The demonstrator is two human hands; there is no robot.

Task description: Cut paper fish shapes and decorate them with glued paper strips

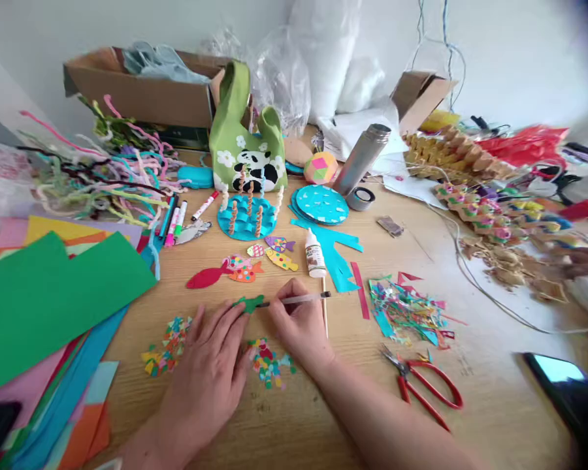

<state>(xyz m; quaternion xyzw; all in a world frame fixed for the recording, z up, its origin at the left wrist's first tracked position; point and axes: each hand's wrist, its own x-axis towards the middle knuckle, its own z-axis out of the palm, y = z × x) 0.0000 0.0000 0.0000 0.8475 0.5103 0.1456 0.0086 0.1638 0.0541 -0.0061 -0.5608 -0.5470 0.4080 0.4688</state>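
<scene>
At the middle of the wooden worktop (338, 418), seen from the head camera, here's the action: the left hand (215, 356) lies flat, fingers spread a little, fingertips pressing on a small green paper piece (249, 304). In comes the pen (298, 299), pinched between thumb and fingers of the right hand (296, 320), its dark tip right at the green piece's edge! Just beyond sit paper fish (245, 272) and a white glue bottle (315, 254), standing upright. Paper confetti (269, 362) lies just beside the left hand.

Over to the left side, where green sheets (68, 294) top a fanned stack of coloured paper, with a tangle of pipe cleaners (122, 170) behind. Along the far edge, what a line-up: an open cardboard box (142, 94), a green panda bag (249, 147), a tilted metal flask (362, 160), and clear plastic bags against the pale wall (514, 59), cables hanging down it. Toward the right edge it's crowded, partly blurred. Near the right-hand near corner, a phone (558, 372); between it and the right forearm, red-handled pliers (421, 382), handles apart, beside colourful paper scraps (411, 310).
</scene>
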